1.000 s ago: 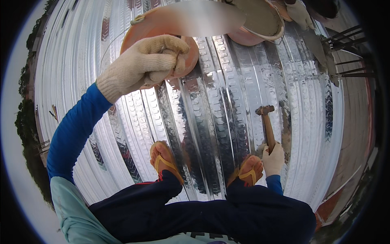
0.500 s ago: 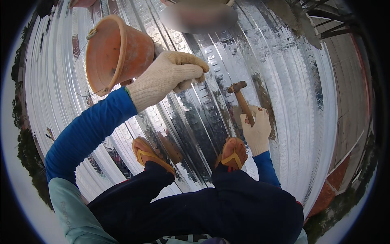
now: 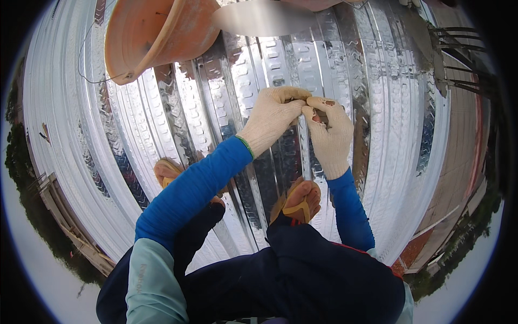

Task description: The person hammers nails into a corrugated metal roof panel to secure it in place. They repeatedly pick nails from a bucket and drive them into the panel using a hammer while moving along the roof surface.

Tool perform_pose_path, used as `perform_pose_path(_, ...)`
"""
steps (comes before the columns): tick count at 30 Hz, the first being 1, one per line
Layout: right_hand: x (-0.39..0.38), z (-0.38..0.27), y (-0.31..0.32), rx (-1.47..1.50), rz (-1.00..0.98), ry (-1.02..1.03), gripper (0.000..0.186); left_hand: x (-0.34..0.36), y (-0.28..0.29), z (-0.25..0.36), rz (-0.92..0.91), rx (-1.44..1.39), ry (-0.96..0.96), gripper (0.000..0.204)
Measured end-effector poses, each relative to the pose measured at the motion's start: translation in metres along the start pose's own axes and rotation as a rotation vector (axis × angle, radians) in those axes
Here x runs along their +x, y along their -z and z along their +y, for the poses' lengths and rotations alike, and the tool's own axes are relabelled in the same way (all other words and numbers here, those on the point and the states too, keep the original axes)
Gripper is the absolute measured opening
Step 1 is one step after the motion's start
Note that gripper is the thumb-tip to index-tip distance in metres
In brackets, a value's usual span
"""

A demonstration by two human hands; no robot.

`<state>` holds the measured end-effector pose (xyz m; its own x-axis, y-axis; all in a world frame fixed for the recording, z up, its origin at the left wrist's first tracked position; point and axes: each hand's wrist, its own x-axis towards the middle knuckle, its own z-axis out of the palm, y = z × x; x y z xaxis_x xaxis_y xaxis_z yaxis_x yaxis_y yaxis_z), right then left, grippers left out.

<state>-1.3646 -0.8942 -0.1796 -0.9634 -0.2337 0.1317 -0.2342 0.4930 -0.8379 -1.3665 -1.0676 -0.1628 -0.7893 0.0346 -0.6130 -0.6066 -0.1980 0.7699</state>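
Note:
My left hand point(image 3: 278, 114), in a cream knit glove, pinches with thumb and forefinger above the ribbed metal decking point(image 3: 216, 108). Its fingertips meet those of my right hand point(image 3: 330, 132), whose glove is torn at thumb and finger. Right thumb and forefinger curl toward the same spot. Whatever lies between the fingertips is too small or too hidden to name. The hammer does not show in this view. Both hands are over the shiny ribs, ahead of my sandalled feet point(image 3: 303, 201).
An orange bucket point(image 3: 189, 32) with a wire handle lies tipped at the far left. Dark reinforcing bars point(image 3: 461, 59) jut out at the far right beside rough concrete point(image 3: 423, 46). Beyond the decking's right edge runs a brownish lower surface point(image 3: 458, 156).
My right hand has come up to my left hand and no longer shows the hammer it held. The left hand has moved right. The view has shifted, and my left foot has moved left.

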Motion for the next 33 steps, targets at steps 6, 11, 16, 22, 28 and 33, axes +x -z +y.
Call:
perform_pose_path(6, 0.047, 0.015, -0.011, -0.021, -0.037, -0.002, 0.014, 0.035, 0.023, -0.012, 0.192, 0.542, -0.560, 0.034)
perform_pose_path(11, 0.097, 0.066, -0.014, -0.108, -0.070, -0.020, 0.016, 0.064, 0.044, 0.013, 0.478, 1.052, -0.817, 0.025)
perform_pose_path(16, 0.121, 0.073, -0.023, -0.115, -0.174, -0.023, 0.016, 0.099, 0.078, 0.001, -0.021, 0.693, -0.707, 0.042)
perform_pose_path(22, 0.122, 0.079, -0.024, -0.163, -0.198, 0.016, 0.015, 0.093, 0.068, 0.019, 0.001, 0.602, -0.699, 0.040)
perform_pose_path(28, 0.118, 0.071, -0.033, -0.185, -0.195, 0.023, 0.014, 0.050, 0.092, 0.044, 0.374, 1.060, -1.153, 0.045)
perform_pose_path(33, 0.121, 0.068, -0.034, -0.172, -0.222, -0.037, 0.015, 0.035, 0.080, 0.055, 0.425, 1.053, -0.990, 0.028)
